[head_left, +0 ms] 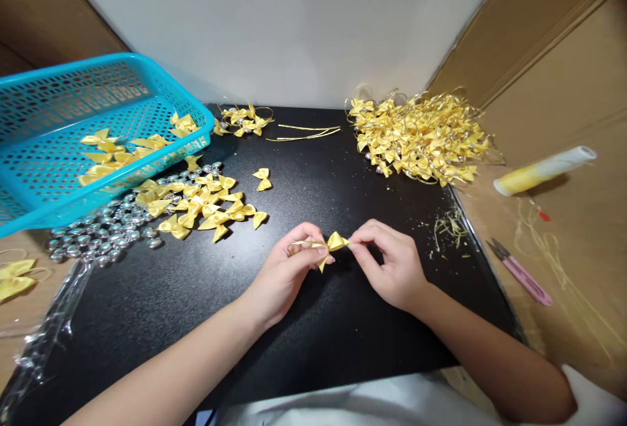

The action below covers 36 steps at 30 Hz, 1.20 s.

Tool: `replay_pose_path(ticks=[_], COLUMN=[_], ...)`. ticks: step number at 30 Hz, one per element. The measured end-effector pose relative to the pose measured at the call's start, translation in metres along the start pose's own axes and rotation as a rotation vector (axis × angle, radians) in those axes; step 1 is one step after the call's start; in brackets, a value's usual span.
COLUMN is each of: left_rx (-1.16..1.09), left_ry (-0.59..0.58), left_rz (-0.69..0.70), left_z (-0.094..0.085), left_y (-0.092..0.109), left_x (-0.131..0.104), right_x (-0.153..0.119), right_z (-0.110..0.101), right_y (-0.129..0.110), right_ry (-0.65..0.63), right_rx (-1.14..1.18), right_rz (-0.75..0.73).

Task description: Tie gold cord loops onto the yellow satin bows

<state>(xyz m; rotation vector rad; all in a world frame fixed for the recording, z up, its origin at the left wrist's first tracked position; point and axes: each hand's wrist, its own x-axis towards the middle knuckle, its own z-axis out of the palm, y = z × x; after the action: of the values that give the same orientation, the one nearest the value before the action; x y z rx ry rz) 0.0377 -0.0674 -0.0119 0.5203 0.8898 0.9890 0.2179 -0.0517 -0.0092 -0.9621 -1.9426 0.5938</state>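
- The left hand (289, 269) is closed, its thumb and fingers pinching the left end of a small yellow bow (334, 243) and a thin gold wire (306, 243) that runs along it.
- The right hand (389, 262) is closed too, its fingertips gripping the right side of the same bow.
- The bow is held between the two hands, just above the black surface (206, 295), near the middle of its front half.
- To the left, a loose pile of yellow bows (206, 207) lies on the surface, mixed at its left edge with a spread of small silver bells (105, 233).
- A blue basket (59, 151) sits tilted over the left edge of that spread, with a few more yellow bows inside it.
- At the back right lies a large heap of wired bows (421, 135).
- A smaller cluster of bows (242, 119) lies at the back centre, with some gold wire strands (306, 132) just beside it.
- Right of the surface, on brown cardboard (578, 230), lie a white and yellow tube (543, 170) and a pair of pink snips (522, 272), well apart from the hands.
- Tiny yellow scraps (448, 230) are scattered near the right edge of the surface.
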Motion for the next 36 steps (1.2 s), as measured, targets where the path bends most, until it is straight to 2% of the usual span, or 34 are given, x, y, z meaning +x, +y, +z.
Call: replay_pose_path(ticks=[26,28,33,36], left_rx=[-0.018,-0.026,-0.072,-0.085], left_ry=[0.006,0.003,-0.014,-0.02], left_rz=[-0.01,-0.011,-0.046,-0.054], left_z=[0.0,0.001,0.0,-0.002], left_y=[-0.001,0.0,0.0,-0.002], left_x=[0.002,0.002,0.003,0.003], right_x=[-0.002,-0.004,-0.007,-0.008], right_z=[0.001,0.002,0.009,0.012], right_y=[0.001,0.002,0.005,0.007], right_ry=[-0.009,-0.021,-0.071,-0.083], right_rx=[0.007,0.047,0.335,0.447], right_rz=[0.015,0.063,0.345,0.44])
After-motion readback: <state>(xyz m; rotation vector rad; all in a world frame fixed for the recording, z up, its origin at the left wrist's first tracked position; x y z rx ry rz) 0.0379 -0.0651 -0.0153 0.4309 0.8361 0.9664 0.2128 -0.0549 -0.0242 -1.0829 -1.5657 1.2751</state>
